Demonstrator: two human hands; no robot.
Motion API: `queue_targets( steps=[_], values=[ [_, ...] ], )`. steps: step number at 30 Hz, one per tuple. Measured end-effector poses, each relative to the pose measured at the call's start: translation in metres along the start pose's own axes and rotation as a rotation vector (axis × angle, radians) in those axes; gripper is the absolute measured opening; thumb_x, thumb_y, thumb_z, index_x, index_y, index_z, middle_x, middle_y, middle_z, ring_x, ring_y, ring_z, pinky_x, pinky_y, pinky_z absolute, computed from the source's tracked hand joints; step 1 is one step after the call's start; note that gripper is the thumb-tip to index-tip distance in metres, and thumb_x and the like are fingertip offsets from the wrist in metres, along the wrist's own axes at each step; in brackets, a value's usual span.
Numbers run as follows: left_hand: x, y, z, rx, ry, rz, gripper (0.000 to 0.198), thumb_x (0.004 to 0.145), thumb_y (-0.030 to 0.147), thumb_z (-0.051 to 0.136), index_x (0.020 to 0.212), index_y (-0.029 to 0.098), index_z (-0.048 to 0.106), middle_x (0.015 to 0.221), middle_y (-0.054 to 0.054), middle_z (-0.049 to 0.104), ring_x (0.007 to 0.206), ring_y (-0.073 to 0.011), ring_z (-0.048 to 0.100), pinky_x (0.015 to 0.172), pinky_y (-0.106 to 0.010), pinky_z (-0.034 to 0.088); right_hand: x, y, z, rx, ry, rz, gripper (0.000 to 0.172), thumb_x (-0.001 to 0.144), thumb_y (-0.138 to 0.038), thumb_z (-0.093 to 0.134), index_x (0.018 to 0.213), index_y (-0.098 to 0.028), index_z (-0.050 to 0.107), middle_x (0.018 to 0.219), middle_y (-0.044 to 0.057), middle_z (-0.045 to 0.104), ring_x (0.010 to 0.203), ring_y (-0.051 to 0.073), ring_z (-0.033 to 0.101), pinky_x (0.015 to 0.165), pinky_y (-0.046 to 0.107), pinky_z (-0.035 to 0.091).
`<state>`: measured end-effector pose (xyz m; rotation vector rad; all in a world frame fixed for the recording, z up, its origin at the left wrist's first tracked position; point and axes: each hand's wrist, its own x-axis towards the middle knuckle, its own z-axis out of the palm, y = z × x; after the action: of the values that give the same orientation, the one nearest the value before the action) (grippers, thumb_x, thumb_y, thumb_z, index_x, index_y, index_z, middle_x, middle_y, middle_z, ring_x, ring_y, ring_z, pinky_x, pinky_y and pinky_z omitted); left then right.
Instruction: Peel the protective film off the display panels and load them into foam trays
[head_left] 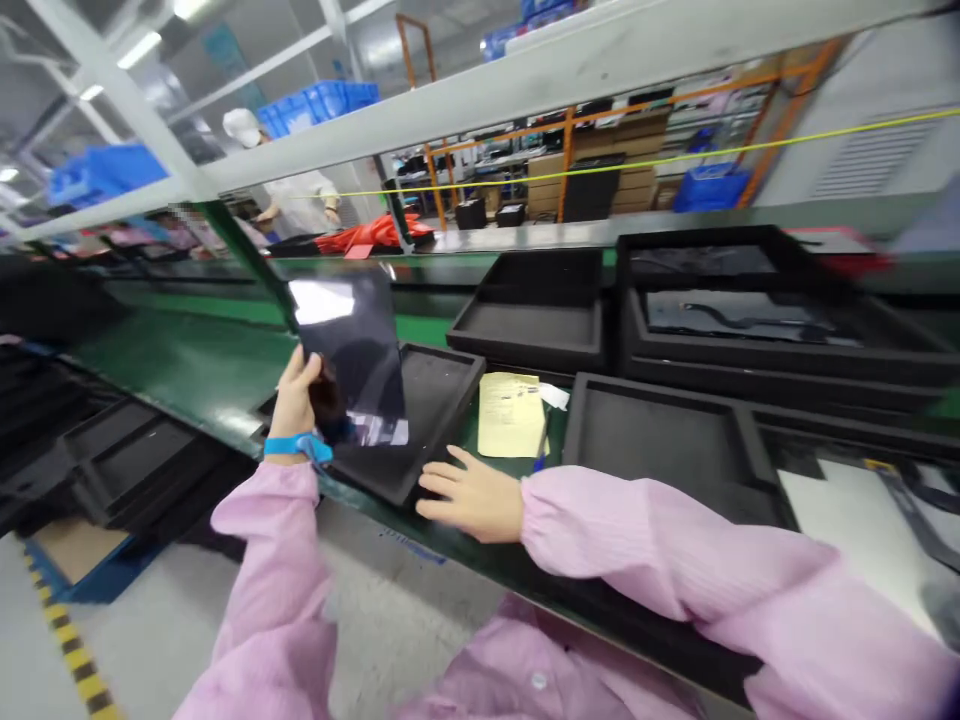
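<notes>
Item one: a dark glossy flat panel [360, 360], tilting steeply over a shallow black tray [442, 385] and reflecting bright light near its upper left corner. The left hand [295, 398], wearing a blue wristband [298, 446], is pinching this panel by its left edge. The right hand [472, 497] is lying palm down with fingers spread at the near right edge of that tray; whether its fingertips are pressing on the rim, one cannot tell. Both arms are wearing pink sleeves [637, 520]. Just right of the tray, a yellow printed sheet [510, 415] is lying on the green counter [202, 350], with a white slip [553, 397] and a pen [541, 452] beside it. Farther right, a second black tray [652, 440] is resting, and beyond it white sheets [847, 520] are lying at the counter's end. Behind the yellow sheet, a third black tray [529, 322] is sitting next to a stack of black trays [750, 385], whose top is holding a dark panel with a black strip [742, 320] lying across it. Across the counter, a co-worker in white [300, 205] is standing near red material [371, 236].
</notes>
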<state>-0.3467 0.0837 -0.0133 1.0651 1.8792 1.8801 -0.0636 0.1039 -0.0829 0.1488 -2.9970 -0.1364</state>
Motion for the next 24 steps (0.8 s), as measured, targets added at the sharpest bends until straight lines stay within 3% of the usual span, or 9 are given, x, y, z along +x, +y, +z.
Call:
queue_targets(
  steps=[4, 5, 7, 10, 12, 15, 18, 21, 24],
  values=[
    [0.001, -0.037, 0.022, 0.157, -0.194, -0.198, 0.027, 0.077, 0.032, 0.071, 0.096, 0.013, 0.065, 0.096, -0.007, 0.068, 0.09, -0.0202, 0.064, 0.086, -0.042, 0.051, -0.099, -0.006, -0.048, -0.022, -0.012, 0.219, 0.026, 0.084, -0.02, 0.057, 0.11, -0.02, 0.057, 0.12, 0.006, 0.053, 0.119, 0.02, 0.044, 0.104, 0.041, 0.036],
    [0.0, -0.044, 0.026, 0.203, -0.241, -0.239, 0.029, 0.069, 0.032, 0.077, 0.088, 0.013, 0.067, 0.087, -0.007, 0.069, 0.086, -0.0212, 0.065, 0.085, -0.041, 0.051, -0.132, 0.0, -0.058, -0.036, -0.012, 0.338, 0.018, 0.088, -0.019, 0.05, 0.103, -0.018, 0.06, 0.114, 0.006, 0.056, 0.112, 0.019, 0.049, 0.098, 0.039, 0.041],
    [-0.001, -0.052, 0.032, 0.276, -0.308, -0.266, 0.04, 0.053, 0.035, 0.085, 0.081, 0.014, 0.068, 0.076, -0.007, 0.069, 0.083, -0.0251, 0.066, 0.085, -0.043, 0.05, -0.202, 0.019, -0.071, -0.072, -0.018, 0.626, 0.025, 0.094, -0.018, 0.038, 0.098, -0.015, 0.063, 0.103, 0.009, 0.061, 0.097, 0.02, 0.057, 0.086, 0.037, 0.046],
    [-0.01, -0.047, 0.038, 0.346, -0.334, -0.166, 0.058, 0.043, 0.049, 0.084, 0.091, 0.02, 0.069, 0.098, -0.007, 0.07, 0.108, -0.0305, 0.059, 0.1, -0.046, 0.042, -0.302, 0.049, -0.07, -0.11, -0.072, 1.015, 0.024, 0.089, -0.013, 0.042, 0.092, -0.011, 0.065, 0.092, 0.01, 0.063, 0.083, 0.022, 0.061, 0.073, 0.035, 0.048],
    [-0.024, -0.039, 0.035, 0.39, -0.324, -0.08, 0.062, 0.042, 0.057, 0.081, 0.095, 0.026, 0.068, 0.117, -0.002, 0.064, 0.124, -0.031, 0.048, 0.11, -0.046, 0.03, -0.35, 0.059, -0.058, -0.108, -0.107, 1.204, 0.02, 0.087, -0.011, 0.046, 0.093, -0.009, 0.065, 0.092, 0.01, 0.064, 0.082, 0.019, 0.061, 0.074, 0.032, 0.049],
    [-0.061, -0.039, 0.016, 0.512, -0.442, 0.04, 0.053, 0.054, 0.065, 0.072, 0.097, 0.035, 0.068, 0.113, 0.001, 0.066, 0.117, -0.0323, 0.054, 0.107, -0.05, 0.034, -0.384, 0.057, -0.038, -0.089, -0.114, 1.346, 0.022, 0.092, -0.018, 0.049, 0.109, -0.011, 0.061, 0.109, 0.009, 0.06, 0.099, 0.018, 0.058, 0.086, 0.035, 0.048],
    [-0.111, -0.059, -0.004, 0.587, -0.5, 0.371, 0.042, 0.062, 0.06, 0.07, 0.092, 0.03, 0.066, 0.103, -0.004, 0.065, 0.101, -0.0317, 0.061, 0.091, -0.048, 0.045, -0.39, 0.052, -0.025, -0.052, -0.083, 1.368, 0.032, 0.095, -0.032, 0.043, 0.118, -0.019, 0.059, 0.12, 0.01, 0.055, 0.109, 0.022, 0.053, 0.089, 0.04, 0.045],
    [-0.155, -0.084, -0.005, 0.74, -0.372, 0.711, 0.039, 0.065, 0.05, 0.074, 0.087, 0.022, 0.061, 0.088, -0.007, 0.064, 0.084, -0.0273, 0.062, 0.076, -0.04, 0.046, -0.394, 0.056, -0.018, 0.006, -0.032, 1.357, 0.043, 0.088, -0.05, 0.041, 0.112, -0.021, 0.062, 0.117, 0.012, 0.056, 0.107, 0.028, 0.054, 0.084, 0.045, 0.044],
    [-0.175, -0.099, 0.006, 0.859, -0.176, 0.807, 0.028, 0.071, 0.038, 0.073, 0.072, 0.021, 0.05, 0.069, -0.002, 0.059, 0.067, -0.0209, 0.056, 0.071, -0.037, 0.041, -0.403, 0.067, -0.01, 0.056, 0.029, 1.348, 0.05, 0.079, -0.06, 0.04, 0.101, -0.021, 0.062, 0.111, 0.014, 0.057, 0.102, 0.029, 0.054, 0.085, 0.046, 0.044]
  ],
)
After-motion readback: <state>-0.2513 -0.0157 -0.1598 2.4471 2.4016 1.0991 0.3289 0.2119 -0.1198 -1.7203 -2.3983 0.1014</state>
